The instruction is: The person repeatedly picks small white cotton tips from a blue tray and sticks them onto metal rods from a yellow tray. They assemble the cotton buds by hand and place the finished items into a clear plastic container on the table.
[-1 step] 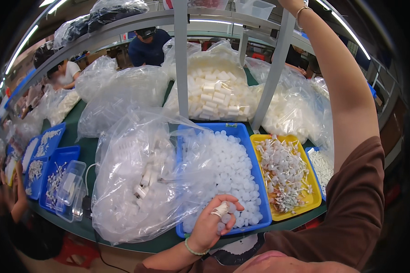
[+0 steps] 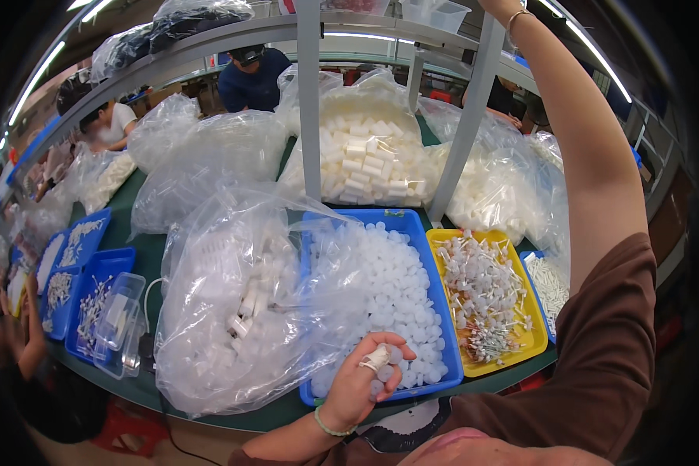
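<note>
My left hand (image 2: 363, 380) is curled palm-up over the near edge of a blue tray (image 2: 452, 365). Its fingers close around several small, round, translucent plastic caps (image 2: 384, 373), and off-white tape wraps one finger. The tray is heaped with similar whitish caps (image 2: 400, 287). My right arm reaches high up at the right; only the base of the right hand (image 2: 502, 8) shows beside a grey upright post, and the frame's top edge cuts off its fingers.
A yellow tray (image 2: 537, 342) of small stemmed pieces adjoins the blue one. Left of it lies a large clear bag (image 2: 210, 326) of parts, partly over the tray. Behind stand grey frame posts (image 2: 309, 109) and a bag of white cylinders (image 2: 365, 159). Other people sit beyond.
</note>
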Demonstrator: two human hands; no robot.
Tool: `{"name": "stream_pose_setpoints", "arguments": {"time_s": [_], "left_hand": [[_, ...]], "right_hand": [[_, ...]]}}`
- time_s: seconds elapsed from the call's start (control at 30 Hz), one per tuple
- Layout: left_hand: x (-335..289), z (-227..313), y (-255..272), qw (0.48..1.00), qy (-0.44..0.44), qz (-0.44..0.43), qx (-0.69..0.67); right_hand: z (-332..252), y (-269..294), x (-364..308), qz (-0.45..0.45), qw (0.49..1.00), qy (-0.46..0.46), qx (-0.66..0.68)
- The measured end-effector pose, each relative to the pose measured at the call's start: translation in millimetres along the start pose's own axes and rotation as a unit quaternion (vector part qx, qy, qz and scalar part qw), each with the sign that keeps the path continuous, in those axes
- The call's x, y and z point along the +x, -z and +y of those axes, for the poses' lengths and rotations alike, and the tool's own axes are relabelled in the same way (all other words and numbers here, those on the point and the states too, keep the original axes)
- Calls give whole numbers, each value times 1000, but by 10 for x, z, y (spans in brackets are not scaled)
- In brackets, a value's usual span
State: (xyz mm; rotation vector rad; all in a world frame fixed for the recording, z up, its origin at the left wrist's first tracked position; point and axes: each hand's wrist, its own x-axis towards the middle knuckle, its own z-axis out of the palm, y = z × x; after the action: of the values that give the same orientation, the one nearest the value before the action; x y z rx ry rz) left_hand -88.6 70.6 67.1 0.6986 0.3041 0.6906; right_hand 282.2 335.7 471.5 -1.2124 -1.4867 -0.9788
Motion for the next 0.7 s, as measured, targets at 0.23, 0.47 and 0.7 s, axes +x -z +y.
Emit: {"name": "stream_pose_setpoints", "arguments": {"time_s": [0.23, 0.47, 0.7], "left_hand": [[12, 2, 16, 1000, -14, 2, -5], [32, 11, 5, 1000, -2, -2, -25], [34, -15, 29, 997, -10, 25, -69]], "right_hand": [[34, 177, -114, 80, 984, 101, -127], [-739, 948, -1067, 8, 978, 165, -129], [-1311, 2079, -2712, -184, 980, 75, 16]]}}
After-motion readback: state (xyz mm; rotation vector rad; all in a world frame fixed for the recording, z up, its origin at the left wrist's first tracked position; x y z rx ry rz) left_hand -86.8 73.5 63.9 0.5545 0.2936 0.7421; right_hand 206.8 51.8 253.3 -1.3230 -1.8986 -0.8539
